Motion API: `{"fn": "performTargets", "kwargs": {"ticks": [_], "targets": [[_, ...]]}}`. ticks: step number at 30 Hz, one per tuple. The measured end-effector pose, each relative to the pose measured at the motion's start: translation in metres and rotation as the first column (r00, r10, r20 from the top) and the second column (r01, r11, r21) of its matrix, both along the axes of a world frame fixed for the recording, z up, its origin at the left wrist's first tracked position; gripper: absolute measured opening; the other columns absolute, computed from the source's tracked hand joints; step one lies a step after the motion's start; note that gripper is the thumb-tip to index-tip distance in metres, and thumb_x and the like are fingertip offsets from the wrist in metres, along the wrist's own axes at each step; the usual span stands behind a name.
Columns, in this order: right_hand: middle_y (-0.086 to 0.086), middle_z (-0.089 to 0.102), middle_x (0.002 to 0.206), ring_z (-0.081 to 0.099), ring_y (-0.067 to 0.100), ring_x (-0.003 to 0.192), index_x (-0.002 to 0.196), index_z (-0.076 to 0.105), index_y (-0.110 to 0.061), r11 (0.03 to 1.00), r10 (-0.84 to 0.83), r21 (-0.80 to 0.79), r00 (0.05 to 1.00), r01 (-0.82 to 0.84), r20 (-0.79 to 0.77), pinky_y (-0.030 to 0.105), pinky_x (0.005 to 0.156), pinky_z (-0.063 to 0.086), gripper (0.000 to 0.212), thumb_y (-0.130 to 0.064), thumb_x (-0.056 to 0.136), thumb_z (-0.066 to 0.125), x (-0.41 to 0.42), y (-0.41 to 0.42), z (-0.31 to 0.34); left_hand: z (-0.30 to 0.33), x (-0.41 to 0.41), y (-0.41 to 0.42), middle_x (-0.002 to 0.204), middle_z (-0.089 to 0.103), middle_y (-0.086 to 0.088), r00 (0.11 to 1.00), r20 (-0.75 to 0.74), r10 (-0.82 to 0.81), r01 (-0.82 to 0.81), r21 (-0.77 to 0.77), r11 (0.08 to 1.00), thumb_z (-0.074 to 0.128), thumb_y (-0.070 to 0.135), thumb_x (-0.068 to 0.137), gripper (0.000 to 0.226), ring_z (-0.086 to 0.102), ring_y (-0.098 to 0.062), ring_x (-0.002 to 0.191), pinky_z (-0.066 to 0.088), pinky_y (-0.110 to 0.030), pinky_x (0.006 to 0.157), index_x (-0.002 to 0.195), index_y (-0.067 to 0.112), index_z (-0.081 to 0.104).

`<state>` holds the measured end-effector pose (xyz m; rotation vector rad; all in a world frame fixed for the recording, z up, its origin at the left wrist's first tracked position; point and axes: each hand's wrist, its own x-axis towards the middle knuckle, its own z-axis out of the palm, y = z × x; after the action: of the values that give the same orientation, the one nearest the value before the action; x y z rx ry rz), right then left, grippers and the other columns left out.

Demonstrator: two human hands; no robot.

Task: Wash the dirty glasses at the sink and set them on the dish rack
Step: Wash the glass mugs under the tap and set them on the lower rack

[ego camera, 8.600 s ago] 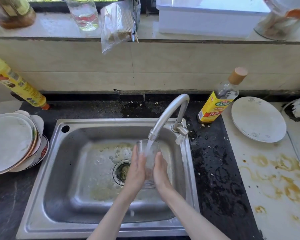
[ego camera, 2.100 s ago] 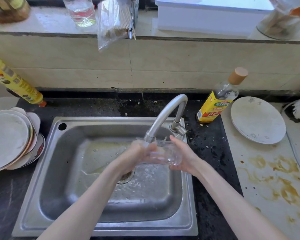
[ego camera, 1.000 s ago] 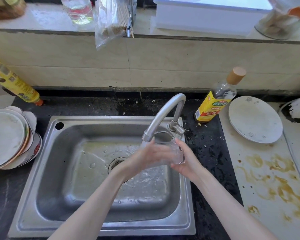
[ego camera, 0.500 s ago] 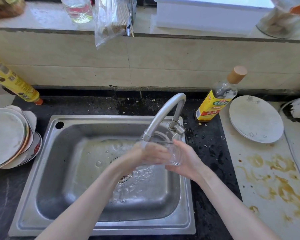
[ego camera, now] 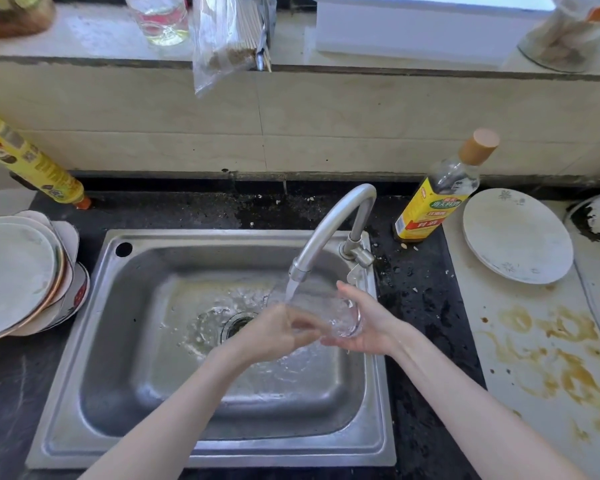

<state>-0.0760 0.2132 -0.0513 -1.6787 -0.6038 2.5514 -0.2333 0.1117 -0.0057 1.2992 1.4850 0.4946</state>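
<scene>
Steel sink [ego camera: 84, 393] mid-frame, tap [ego camera: 329, 233] running — right hand [ego camera: 368, 323] cradles glass [ego camera: 340, 318] sideways under stream; left hand [ego camera: 274, 336] pinches rim, likely rubbing.

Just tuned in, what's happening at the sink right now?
A person is rinsing a clear glass under the running faucet, over the steel sink. The right hand cups the glass tipped on its side, while the left hand works at its open end. No dish rack is in view.
</scene>
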Motion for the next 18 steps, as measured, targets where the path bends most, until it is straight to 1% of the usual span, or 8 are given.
{"fn": "performTargets", "kwargs": {"ticks": [3, 5, 7, 8, 10, 12, 15, 18], "targets": [[0.019, 0.047, 0.12, 0.059, 0.03, 0.087, 0.118, 0.045, -0.03, 0.996, 0.018, 0.09, 0.997, -0.011, -0.07, 0.033, 0.069, 0.052, 0.038, -0.049, 0.087, 0.056, -0.003, -0.008, 0.006, -0.001, -0.011, 0.008, 0.093, 0.072, 0.004, 0.931, 0.178, 0.32, -0.314, -0.06, 0.947, 0.067, 0.011, 0.083, 0.01, 0.066, 0.0, 0.084, 0.048, -0.008, 0.072, 0.092, 0.013, 0.072], [0.01, 0.044, 0.136, 0.056, 0.022, 0.098, 0.13, 0.045, -0.033, 0.956, 0.152, 0.258, 0.988, -0.14, -0.028, 0.028, 0.076, 0.05, 0.062, -0.066, 0.078, 0.056, -0.005, -0.012, 0.001, 0.002, -0.017, 0.013, 0.089, 0.074, -0.005, 0.842, 0.303, 0.446, -0.422, -0.147, 0.895, 0.068, 0.011, 0.082, 0.013, 0.069, -0.012, 0.086, 0.052, -0.016, 0.074, 0.093, 0.005, 0.071], [-0.002, 0.045, 0.14, 0.049, 0.023, 0.123, 0.127, 0.049, -0.031, 0.906, 0.182, 0.393, 0.983, -0.158, -0.024, 0.041, 0.095, 0.046, 0.074, -0.074, 0.068, 0.06, -0.005, -0.014, -0.002, 0.008, -0.018, 0.017, 0.086, 0.074, -0.01, 0.786, 0.371, 0.494, -0.451, -0.201, 0.869, 0.066, 0.01, 0.083, 0.015, 0.07, -0.017, 0.082, 0.053, -0.019, 0.072, 0.093, 0.0, 0.071], [-0.002, 0.048, 0.137, 0.047, 0.024, 0.127, 0.122, 0.051, -0.028, 0.892, 0.157, 0.435, 0.987, -0.125, -0.039, 0.046, 0.1, 0.043, 0.07, -0.072, 0.068, 0.063, -0.005, -0.013, 0.0, 0.008, -0.017, 0.018, 0.081, 0.074, -0.011, 0.776, 0.371, 0.51, -0.457, -0.224, 0.86, 0.065, 0.009, 0.083, 0.014, 0.07, -0.016, 0.076, 0.053, -0.019, 0.068, 0.09, -0.002, 0.07], [0.001, 0.057, 0.129, 0.054, 0.021, 0.122, 0.119, 0.055, -0.026, 0.858, 0.115, 0.506, 0.993, -0.082, -0.035, 0.048, 0.103, 0.042, 0.065, -0.069, 0.071, 0.062, -0.005, -0.014, 0.0, 0.011, -0.012, 0.019, 0.061, 0.07, -0.002, 0.743, 0.343, 0.575, -0.516, -0.255, 0.818, 0.064, 0.007, 0.085, 0.011, 0.067, -0.008, 0.059, 0.051, -0.016, 0.055, 0.076, 0.001, 0.067], [0.006, 0.062, 0.124, 0.06, 0.022, 0.114, 0.123, 0.056, -0.022, 0.861, 0.071, 0.507, 0.996, -0.035, -0.053, 0.05, 0.099, 0.046, 0.068, -0.067, 0.074, 0.059, -0.005, -0.017, -0.003, 0.014, -0.004, 0.019, 0.05, 0.066, 0.006, 0.782, 0.222, 0.582, -0.553, -0.182, 0.813, 0.064, 0.012, 0.086, 0.02, 0.063, -0.002, 0.05, 0.047, -0.014, 0.05, 0.068, 0.009, 0.059], [0.007, 0.064, 0.122, 0.063, 0.024, 0.109, 0.131, 0.05, -0.019, 0.91, -0.033, 0.409, 0.996, 0.065, -0.086, 0.047, 0.098, 0.046, 0.061, -0.056, 0.084, 0.057, -0.001, -0.019, -0.01, 0.007, -0.002, 0.011, 0.066, 0.072, 0.008, 0.836, 0.163, 0.524, -0.52, -0.071, 0.851, 0.06, 0.025, 0.09, 0.014, 0.067, -0.003, 0.067, 0.049, -0.02, 0.066, 0.078, 0.016, 0.061], [0.01, 0.071, 0.105, 0.065, 0.027, 0.096, 0.119, 0.057, -0.013, 0.929, -0.205, 0.296, 0.974, 0.223, -0.092, 0.04, 0.084, 0.048, 0.045, -0.046, 0.088, 0.057, 0.005, -0.017, -0.013, -0.002, -0.009, -0.004, 0.076, 0.07, 0.015, 0.889, 0.076, 0.452, -0.454, 0.01, 0.891, 0.058, 0.026, 0.09, 0.01, 0.061, 0.004, 0.074, 0.042, -0.01, 0.067, 0.083, 0.024, 0.065]]}}
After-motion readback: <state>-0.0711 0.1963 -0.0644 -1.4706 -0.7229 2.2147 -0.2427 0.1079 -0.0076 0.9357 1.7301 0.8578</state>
